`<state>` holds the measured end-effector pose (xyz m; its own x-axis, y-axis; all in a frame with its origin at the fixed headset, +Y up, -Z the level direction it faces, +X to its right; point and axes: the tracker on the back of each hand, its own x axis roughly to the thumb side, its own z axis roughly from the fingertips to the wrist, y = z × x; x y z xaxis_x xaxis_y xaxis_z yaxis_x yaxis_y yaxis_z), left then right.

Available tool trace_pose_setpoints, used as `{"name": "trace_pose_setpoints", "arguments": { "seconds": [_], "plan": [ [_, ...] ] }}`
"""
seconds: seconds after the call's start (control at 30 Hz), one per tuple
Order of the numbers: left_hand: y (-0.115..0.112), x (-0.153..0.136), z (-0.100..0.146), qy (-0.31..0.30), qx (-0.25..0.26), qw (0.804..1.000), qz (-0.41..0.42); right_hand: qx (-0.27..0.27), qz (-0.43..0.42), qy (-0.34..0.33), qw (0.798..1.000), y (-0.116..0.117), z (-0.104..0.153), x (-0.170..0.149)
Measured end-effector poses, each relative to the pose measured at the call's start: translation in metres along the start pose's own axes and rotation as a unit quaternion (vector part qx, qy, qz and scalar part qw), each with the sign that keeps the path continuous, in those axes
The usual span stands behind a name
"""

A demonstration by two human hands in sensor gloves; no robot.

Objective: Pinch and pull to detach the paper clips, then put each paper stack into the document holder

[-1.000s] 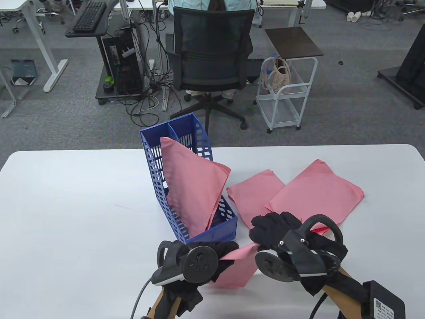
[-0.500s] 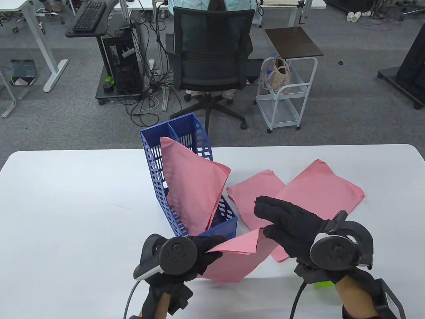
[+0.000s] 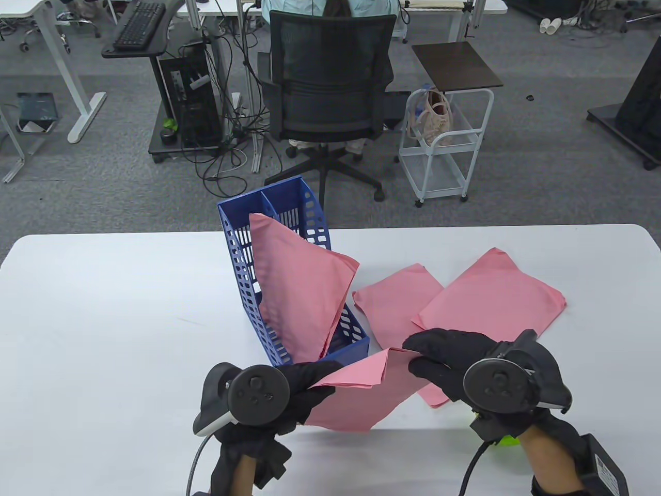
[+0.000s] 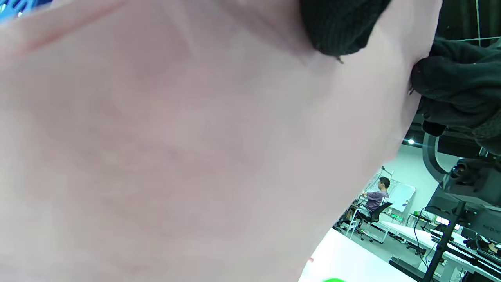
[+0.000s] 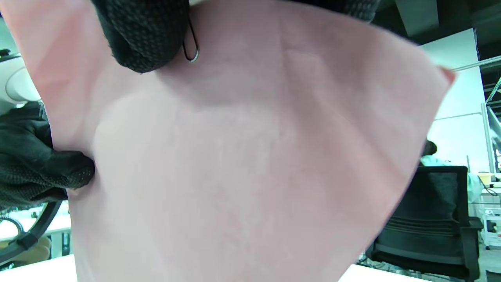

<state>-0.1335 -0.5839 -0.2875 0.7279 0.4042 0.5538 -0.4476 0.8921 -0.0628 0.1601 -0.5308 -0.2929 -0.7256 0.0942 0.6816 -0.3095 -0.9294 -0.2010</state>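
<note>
A pink paper stack (image 3: pixel 356 398) is held up above the table's front edge between both hands. My left hand (image 3: pixel 323 380) grips its left edge. My right hand (image 3: pixel 415 359) pinches its upper right corner. In the right wrist view a wire paper clip (image 5: pixel 191 49) sits on that corner, its loop showing beside my fingertip (image 5: pixel 145 35); the left glove (image 5: pixel 39 172) holds the far edge. The stack (image 4: pixel 176 149) fills the left wrist view. The blue document holder (image 3: pixel 248 279) stands behind, with one pink stack (image 3: pixel 302 294) leaning in it.
Two more pink stacks (image 3: pixel 395 305) (image 3: pixel 496 299) lie overlapping on the white table (image 3: pixel 113 320), right of the holder. A small green object (image 3: pixel 503 440) shows under my right wrist. An office chair (image 3: pixel 330 93) and a white cart (image 3: pixel 444 150) stand beyond the far edge.
My right hand left the stack's corner, opened over the table, then came back and now pinches the corner again. My left hand shifted left, and the stack turned flatter.
</note>
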Motion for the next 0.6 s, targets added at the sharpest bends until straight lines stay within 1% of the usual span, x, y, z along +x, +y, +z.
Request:
{"name": "trace_pose_setpoints", "arguments": {
  "seconds": [0.17, 0.3, 0.37, 0.43, 0.53, 0.6],
  "plan": [
    [-0.001, 0.001, 0.000, -0.001, -0.004, 1.000, -0.006, 0.020, 0.015, 0.002, 1.000, -0.001, 0.004, -0.001],
    [-0.004, 0.002, -0.003, -0.002, -0.016, 1.000, -0.011, 0.043, 0.034, 0.009, 0.998, -0.002, 0.010, -0.005],
    [-0.005, 0.002, -0.004, -0.001, -0.021, 1.000, -0.014, 0.045, 0.043, 0.015, 0.998, -0.003, 0.014, -0.007],
    [-0.006, 0.002, -0.004, 0.001, -0.023, 1.000, -0.016, 0.042, 0.044, 0.027, 0.998, -0.005, 0.018, -0.012],
    [-0.003, -0.001, -0.001, 0.018, -0.013, 0.999, -0.035, 0.010, 0.055, 0.069, 0.996, -0.007, 0.030, -0.026],
    [0.000, -0.004, 0.001, 0.027, -0.001, 0.999, -0.034, 0.001, 0.049, 0.092, 0.995, -0.006, 0.039, -0.037]
  ]
}}
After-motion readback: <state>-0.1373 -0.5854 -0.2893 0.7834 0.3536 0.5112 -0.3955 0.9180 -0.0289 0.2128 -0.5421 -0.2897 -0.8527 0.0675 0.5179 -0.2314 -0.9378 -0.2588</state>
